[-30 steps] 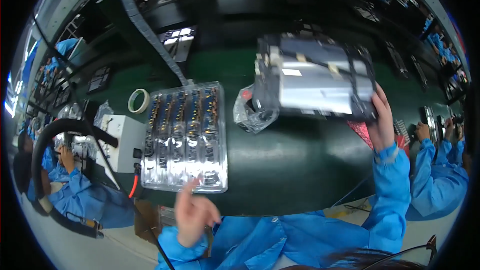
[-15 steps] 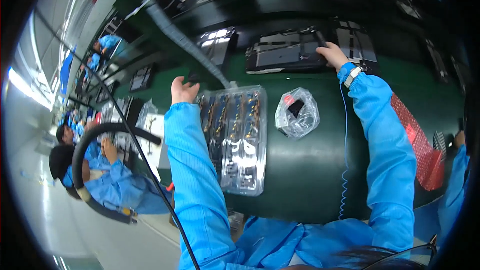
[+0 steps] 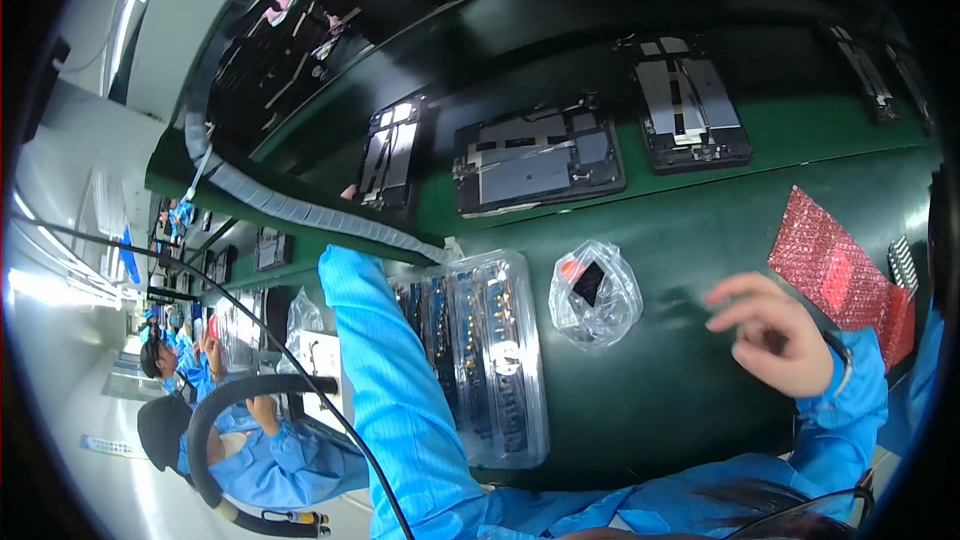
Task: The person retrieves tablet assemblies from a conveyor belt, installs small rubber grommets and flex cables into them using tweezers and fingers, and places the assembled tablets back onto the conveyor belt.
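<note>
My right hand (image 3: 775, 340) hovers above the green bench (image 3: 640, 410), fingers loosely bent and apart, with nothing in them. It is nearest to the red bubble-wrap pouch (image 3: 840, 275). Most of my left hand (image 3: 348, 192) is hidden behind the grey wrapped hose; only a bit of finger shows beside an opened tablet-like device (image 3: 388, 155). To the right of that lies a wider opened device (image 3: 540, 162) with grey battery panels. A clear plastic tray (image 3: 535, 380) of narrow circuit boards lies along my left forearm.
A crumpled clear bag (image 3: 597, 300) with a black piece and a red spot lies mid-bench. Another opened device (image 3: 690, 105) rests at the back right. The grey wrapped hose (image 3: 290, 208) crosses at left. Co-workers in blue (image 3: 270, 450) sit along the left.
My right hand has left the wide device and come back toward me, near the red pouch. My left hand has reached farther, toward the left device. The view has shifted.
</note>
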Action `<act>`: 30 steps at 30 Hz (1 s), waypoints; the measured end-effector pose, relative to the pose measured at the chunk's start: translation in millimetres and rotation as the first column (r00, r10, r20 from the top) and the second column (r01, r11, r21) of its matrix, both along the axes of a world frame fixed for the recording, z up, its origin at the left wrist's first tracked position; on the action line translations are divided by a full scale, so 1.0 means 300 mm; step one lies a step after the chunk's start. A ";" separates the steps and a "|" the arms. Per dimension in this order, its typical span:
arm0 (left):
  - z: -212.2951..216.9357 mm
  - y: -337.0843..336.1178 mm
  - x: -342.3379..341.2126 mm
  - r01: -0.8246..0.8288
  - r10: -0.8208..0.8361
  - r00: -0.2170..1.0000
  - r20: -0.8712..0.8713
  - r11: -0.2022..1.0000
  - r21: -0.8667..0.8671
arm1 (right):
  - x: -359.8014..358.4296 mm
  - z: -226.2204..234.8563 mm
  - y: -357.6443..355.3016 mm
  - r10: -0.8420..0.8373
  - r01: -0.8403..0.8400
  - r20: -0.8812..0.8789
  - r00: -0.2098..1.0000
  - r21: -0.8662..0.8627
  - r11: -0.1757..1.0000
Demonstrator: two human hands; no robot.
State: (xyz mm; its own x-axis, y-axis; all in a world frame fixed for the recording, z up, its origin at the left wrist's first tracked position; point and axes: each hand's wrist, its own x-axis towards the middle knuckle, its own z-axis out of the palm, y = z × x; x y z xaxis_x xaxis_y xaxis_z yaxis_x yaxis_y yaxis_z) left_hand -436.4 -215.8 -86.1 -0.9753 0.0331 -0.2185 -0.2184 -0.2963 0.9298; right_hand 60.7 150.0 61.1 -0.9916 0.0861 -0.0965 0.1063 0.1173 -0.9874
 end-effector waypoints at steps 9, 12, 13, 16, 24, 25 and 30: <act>-0.089 -0.141 -0.400 0.279 -0.144 0.898 0.416 0.917 -0.286 | 0.174 -0.043 0.041 -0.459 0.456 0.057 0.887 0.057 0.888; -0.159 -0.265 -0.384 0.370 -0.320 0.926 0.197 0.873 -0.318 | 0.165 -0.053 0.048 -0.517 0.516 0.093 0.851 0.044 0.856; -0.170 -0.329 -0.347 0.418 -0.471 0.877 -0.090 0.843 -0.339 | 0.164 -0.056 0.051 -0.500 0.499 0.080 0.862 0.034 0.866; -0.143 0.049 -0.158 0.165 -0.540 0.750 -0.381 0.711 -0.684 | 0.171 -0.048 0.039 -0.526 0.520 0.078 0.847 0.079 0.850; 0.201 -0.185 -0.183 0.158 -0.037 0.815 -0.578 0.974 0.160 | 0.310 0.003 -0.008 -0.432 0.435 -0.059 0.900 0.046 0.899; 0.239 -0.237 -0.154 0.225 0.030 0.867 -0.498 0.867 0.445 | 0.328 0.000 -0.028 -0.413 0.417 -0.075 0.908 0.043 0.908; 0.443 0.070 0.410 -0.826 0.359 0.408 -0.839 0.537 -0.172 | 0.431 -0.054 -0.130 -0.340 0.332 -0.173 0.924 -0.073 0.940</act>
State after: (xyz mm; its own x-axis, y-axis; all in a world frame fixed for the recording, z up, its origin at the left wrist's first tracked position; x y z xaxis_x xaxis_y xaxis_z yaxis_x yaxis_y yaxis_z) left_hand -313.4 -194.8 46.6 -0.5102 -0.4993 0.7003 0.5171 0.4726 0.7137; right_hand 189.9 111.0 45.0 -0.9061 0.4173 0.0704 -0.0481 0.0639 -0.9968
